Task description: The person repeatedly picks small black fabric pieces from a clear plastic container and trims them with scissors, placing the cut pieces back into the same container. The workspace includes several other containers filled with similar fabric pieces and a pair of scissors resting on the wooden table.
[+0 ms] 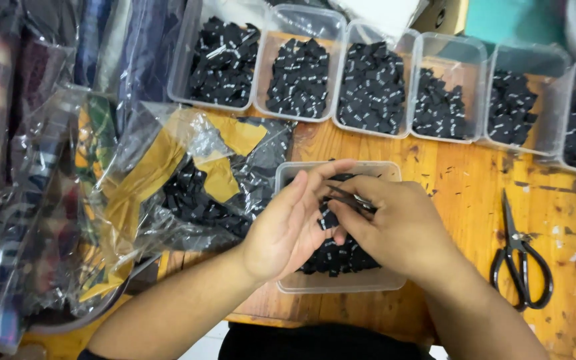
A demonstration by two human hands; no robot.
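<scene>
Labels, small and black with pale marks, fill the clear tub (288, 283) right under both hands, and that's where the action is. Only 1 view here, the head camera looking straight down. Left hand (288, 227) is turned palm-in, fingers stretched long and close together, the fingertips (341, 167) reaching across over the tub's far rim. Right hand (398, 223) sits against it, fingers curled narrow, pinching a thin dark metal tool (351, 197), tweezers by the look, though what the tips grip I cannot tell. The loose black labels (341, 257) lie heaped in the tub below the palms, on the near middle of the wooden table (461, 193).

Along the far edge runs a row of 6 clear tubs (413, 60), each holding more black labels, set side by side and touching. Left of the hands, crumpled clear plastic bags (188, 173) hold black labels and yellow paper, overlapping the table's left side. Further left, bagged patterned fabric (28, 220) is piled up. Right of the hands, well apart, black-handled scissors (520, 257) lie shut on the wood
</scene>
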